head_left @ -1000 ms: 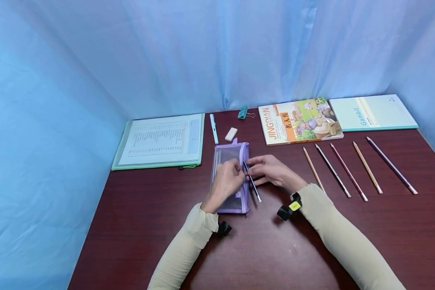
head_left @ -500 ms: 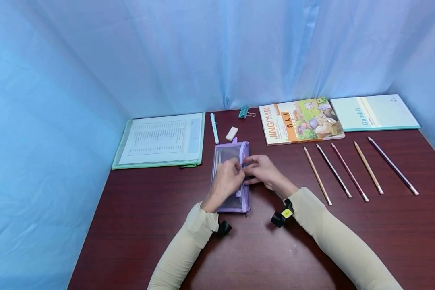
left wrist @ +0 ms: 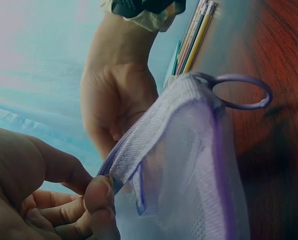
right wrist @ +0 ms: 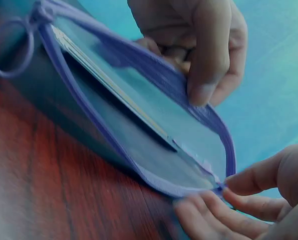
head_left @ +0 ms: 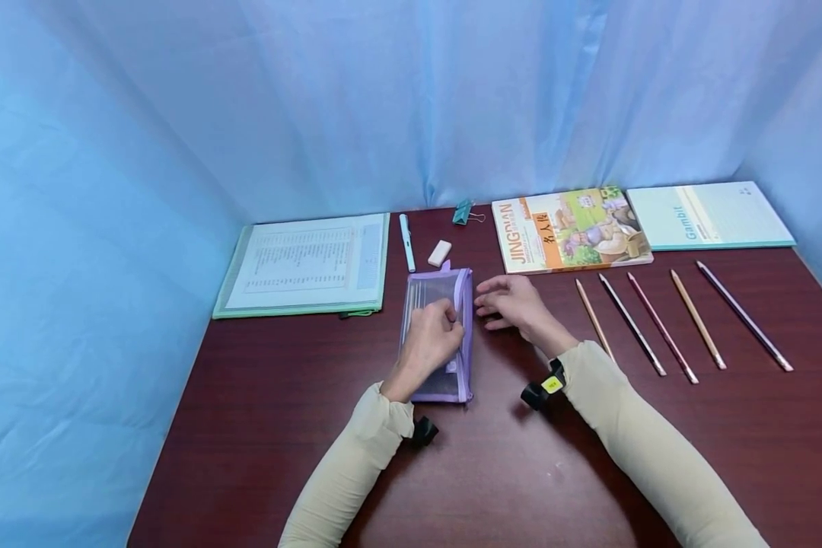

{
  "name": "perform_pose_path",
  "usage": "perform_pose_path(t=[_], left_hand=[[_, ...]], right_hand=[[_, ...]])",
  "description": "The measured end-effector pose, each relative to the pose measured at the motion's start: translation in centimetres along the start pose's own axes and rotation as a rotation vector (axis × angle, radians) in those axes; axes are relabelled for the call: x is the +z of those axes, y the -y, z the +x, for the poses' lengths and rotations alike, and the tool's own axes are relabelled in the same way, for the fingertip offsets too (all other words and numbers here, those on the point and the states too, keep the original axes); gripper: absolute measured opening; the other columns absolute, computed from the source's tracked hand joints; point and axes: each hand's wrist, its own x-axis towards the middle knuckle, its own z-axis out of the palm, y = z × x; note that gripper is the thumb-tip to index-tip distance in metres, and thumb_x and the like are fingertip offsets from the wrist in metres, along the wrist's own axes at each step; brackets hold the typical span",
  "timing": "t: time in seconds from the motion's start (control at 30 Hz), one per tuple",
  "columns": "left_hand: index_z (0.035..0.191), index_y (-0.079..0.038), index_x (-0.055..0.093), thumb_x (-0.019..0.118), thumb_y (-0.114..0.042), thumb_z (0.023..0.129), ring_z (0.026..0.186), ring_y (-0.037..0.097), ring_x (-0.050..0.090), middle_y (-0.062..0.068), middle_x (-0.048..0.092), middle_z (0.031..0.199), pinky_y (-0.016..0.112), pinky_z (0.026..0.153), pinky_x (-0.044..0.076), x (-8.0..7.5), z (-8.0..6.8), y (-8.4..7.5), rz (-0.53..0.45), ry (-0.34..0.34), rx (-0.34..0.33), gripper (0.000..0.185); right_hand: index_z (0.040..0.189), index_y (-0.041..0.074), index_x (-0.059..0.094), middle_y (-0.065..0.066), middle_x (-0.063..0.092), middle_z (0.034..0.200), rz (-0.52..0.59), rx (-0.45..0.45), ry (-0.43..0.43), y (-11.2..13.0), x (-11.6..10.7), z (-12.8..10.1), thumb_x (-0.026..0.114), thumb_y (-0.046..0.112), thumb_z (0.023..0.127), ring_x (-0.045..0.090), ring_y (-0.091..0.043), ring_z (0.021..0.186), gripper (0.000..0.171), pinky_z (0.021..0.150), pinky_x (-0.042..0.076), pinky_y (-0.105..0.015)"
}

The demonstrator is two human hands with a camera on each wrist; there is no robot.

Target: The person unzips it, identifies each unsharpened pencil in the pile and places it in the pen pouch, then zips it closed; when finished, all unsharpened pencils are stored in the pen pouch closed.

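The dark red table [head_left: 301, 426] carries, at its far edge, the biggest items: at about ten o'clock from the hands lies a green-edged folder [head_left: 304, 265] of printed sheets whose small text cannot be read, at one o'clock a picture book [head_left: 570, 228] with "JINGDIAN" down its orange spine side and Chinese characters beside it, and at two o'clock a pale green notebook [head_left: 708, 215] marked "Gambit". In the middle lies the purple mesh pencil case [head_left: 437, 335], its long axis running twelve to six o'clock, the ring pull at the twelve o'clock end and the zipper side facing three o'clock. At three o'clock from the case five pencils [head_left: 657, 323] lie side by side, all slanted alike with their tips toward five o'clock. The left hand [head_left: 430, 339] rests on the case and pinches the upper edge of its zipper mouth, lifting the mesh so the mouth gapes; the right wrist view shows a pencil lying lengthwise inside. The right hand [head_left: 514, 304] hovers just beside the case at three o'clock, fingers loosely spread and holding nothing, though its fingertips [right wrist: 203, 212] touch the near corner of the mouth. A second ago that hand held a pencil at the mouth of the case; now the pencil is inside and the hand has drawn away to the right. At twelve o'clock from the case lie a pale blue pen [head_left: 407, 242], a white eraser [head_left: 439, 253] and a teal binder clip [head_left: 463, 212].
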Motion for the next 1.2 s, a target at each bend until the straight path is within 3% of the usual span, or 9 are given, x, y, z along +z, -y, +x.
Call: perform_pose_path(t=[0.13,0.23,0.37,0.57,0.73,0.87,1.03,1.1,1.2], left_hand=[[0.080,-0.004,0.064,0.063,-0.003,0.083,0.048,0.005,0.046,-0.003,0.052,0.055,0.016,0.044,0.032,0.1,0.0,-0.1,0.007,0.005,0.001,0.004],[0.080,-0.004,0.064,0.063,-0.003,0.083,0.048,0.005,0.045,-0.003,0.051,0.055,0.016,0.043,0.031,0.2,0.0,-0.1,0.010,0.013,0.004,0.004],[0.079,-0.004,0.064,0.062,-0.002,0.084,0.047,0.004,0.045,-0.002,0.052,0.055,0.015,0.042,0.031,0.4,-0.1,0.0,0.021,0.023,0.014,0.005],[0.078,-0.005,0.062,0.063,-0.002,0.084,0.049,0.006,0.046,0.000,0.054,0.058,0.016,0.043,0.032,0.6,-0.3,0.0,0.064,0.059,0.028,0.007],[0.077,-0.006,0.060,0.065,-0.005,0.086,0.051,0.008,0.046,-0.001,0.052,0.060,0.017,0.045,0.032,0.4,-0.7,-0.1,0.098,0.113,0.029,0.010],[0.077,-0.007,0.062,0.065,-0.009,0.086,0.052,0.007,0.044,-0.004,0.048,0.058,0.019,0.046,0.033,-0.6,-2.2,-0.1,0.118,0.152,0.023,0.010],[0.082,-0.006,0.066,0.068,-0.012,0.086,0.050,0.005,0.041,-0.006,0.046,0.056,0.020,0.047,0.032,-2.5,-5.4,0.8,0.092,0.236,0.038,0.008],[0.086,-0.004,0.067,0.067,-0.011,0.087,0.048,0.004,0.045,-0.003,0.055,0.056,0.019,0.047,0.035,-3.0,-6.6,1.3,0.020,0.286,0.027,0.007],[0.096,-0.001,0.068,0.066,-0.009,0.087,0.051,0.009,0.059,0.008,0.069,0.064,0.020,0.046,0.043,-3.3,-8.1,2.3,-0.142,0.374,-0.039,0.013]], right_hand=[[0.137,0.001,0.053,-0.023,0.061,0.134,-0.027,0.006,-0.047,0.2,-0.3,1.7,0.053,0.020,0.101,0.068,-0.025,0.105,0.040,0.075,0.061,-0.031],[0.139,0.004,0.052,-0.019,0.060,0.134,-0.023,0.012,-0.030,0.5,-0.3,3.2,0.056,0.029,0.101,0.065,-0.027,0.112,0.046,0.078,0.061,-0.031],[0.132,0.004,0.059,-0.015,0.063,0.122,-0.038,-0.005,-0.028,0.9,0.1,4.5,0.062,0.033,0.098,0.067,-0.016,0.094,0.045,0.074,0.061,-0.031],[0.115,-0.002,0.068,-0.006,0.067,0.098,-0.052,-0.029,-0.081,0.9,0.3,5.5,0.071,0.016,0.092,0.067,-0.005,0.070,0.030,0.068,0.061,-0.028],[0.109,-0.007,0.071,-0.016,0.067,0.104,-0.055,-0.043,-0.149,0.6,0.2,5.7,0.074,0.006,0.087,0.067,-0.003,0.059,0.025,0.064,0.060,-0.026],[0.104,-0.008,0.074,-0.026,0.065,0.116,-0.073,-0.043,-0.226,0.5,0.0,5.7,0.076,0.004,0.084,0.065,-0.002,0.052,0.024,0.059,0.059,-0.026],[0.102,-0.007,0.075,-0.028,0.064,0.120,-0.067,-0.022,-0.287,0.5,-0.2,5.5,0.077,0.003,0.082,0.064,-0.002,0.048,0.023,0.057,0.059,-0.026],[0.101,-0.006,0.075,-0.028,0.065,0.118,-0.073,-0.016,-0.308,0.4,-0.3,5.4,0.078,0.004,0.082,0.064,-0.002,0.047,0.022,0.057,0.058,-0.026],[0.100,-0.005,0.075,-0.027,0.067,0.115,-0.084,-0.021,-0.329,0.2,-0.5,5.3,0.078,0.007,0.082,0.064,-0.002,0.048,0.022,0.057,0.058,-0.025]])
